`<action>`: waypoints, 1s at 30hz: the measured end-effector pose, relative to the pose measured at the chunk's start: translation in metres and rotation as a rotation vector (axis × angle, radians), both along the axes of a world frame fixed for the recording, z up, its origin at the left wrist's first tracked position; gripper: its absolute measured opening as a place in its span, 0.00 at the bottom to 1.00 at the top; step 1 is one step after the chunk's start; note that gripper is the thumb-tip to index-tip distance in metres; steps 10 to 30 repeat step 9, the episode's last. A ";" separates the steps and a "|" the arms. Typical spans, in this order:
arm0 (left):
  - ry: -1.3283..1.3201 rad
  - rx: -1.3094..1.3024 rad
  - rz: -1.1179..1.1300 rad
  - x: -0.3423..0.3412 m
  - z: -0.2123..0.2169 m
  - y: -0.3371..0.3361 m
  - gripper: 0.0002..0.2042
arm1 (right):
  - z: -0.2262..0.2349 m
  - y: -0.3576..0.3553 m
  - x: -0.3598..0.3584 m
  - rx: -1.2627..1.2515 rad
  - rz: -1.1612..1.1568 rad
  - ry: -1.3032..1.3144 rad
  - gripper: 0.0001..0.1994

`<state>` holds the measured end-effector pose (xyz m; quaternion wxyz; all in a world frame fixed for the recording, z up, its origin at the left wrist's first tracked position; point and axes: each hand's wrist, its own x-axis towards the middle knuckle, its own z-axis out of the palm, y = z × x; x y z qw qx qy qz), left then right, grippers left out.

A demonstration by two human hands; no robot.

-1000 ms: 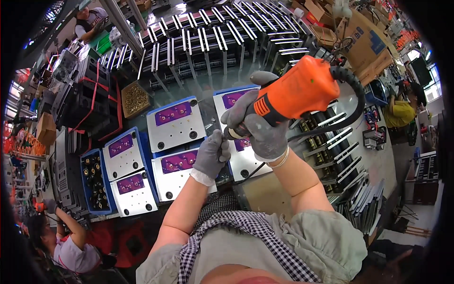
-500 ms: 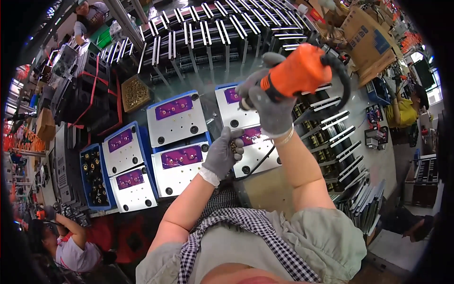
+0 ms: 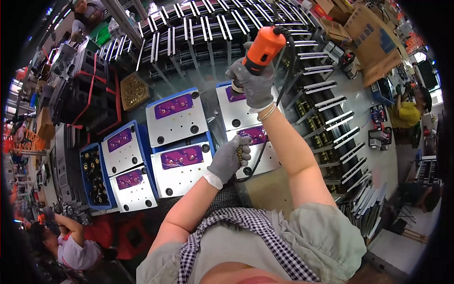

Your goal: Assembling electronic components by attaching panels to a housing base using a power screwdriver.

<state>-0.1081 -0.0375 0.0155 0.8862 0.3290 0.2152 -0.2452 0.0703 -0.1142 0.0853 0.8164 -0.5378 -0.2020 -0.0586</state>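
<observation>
My gloved right hand (image 3: pixel 257 85) grips an orange electric screwdriver (image 3: pixel 265 46) by its black lower part. The tool is tilted, its nose over the purple circuit board (image 3: pixel 234 94) on the far silver panel (image 3: pixel 232 110). Closed fingers of my gloved left hand (image 3: pixel 226 160) hold small brass-coloured fasteners (image 3: pixel 240 154), partly hidden by the glove. That hand hovers at the left edge of the near silver panel (image 3: pixel 267 156), which bears another purple board (image 3: pixel 255 136). The screwdriver's bit tip is too small to make out.
Silver panels with purple boards (image 3: pixel 179 163) lie in blue trays to the left. A bin of brass-coloured parts (image 3: pixel 135 91) stands behind them, near strapped black housings (image 3: pixel 85 90). A conveyor with upright plates (image 3: pixel 189 40) curves round the back and right. A black cable (image 3: pixel 259 158) crosses the near panel.
My right hand has swung the screwdriver left and turned it more upright, bringing its nose over the far board. My left hand has shifted slightly right and nearer to me, still closed.
</observation>
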 end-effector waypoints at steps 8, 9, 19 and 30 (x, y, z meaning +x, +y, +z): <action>-0.006 0.003 -0.003 -0.003 -0.006 0.000 0.21 | -0.008 0.015 0.026 -0.013 -0.033 -0.052 0.20; -0.004 -0.013 -0.004 -0.003 -0.009 0.001 0.21 | -0.009 0.017 0.031 -0.031 -0.045 -0.061 0.21; -0.004 -0.013 -0.004 -0.003 -0.009 0.001 0.21 | -0.009 0.017 0.031 -0.031 -0.045 -0.061 0.21; -0.004 -0.013 -0.004 -0.003 -0.009 0.001 0.21 | -0.009 0.017 0.031 -0.031 -0.045 -0.061 0.21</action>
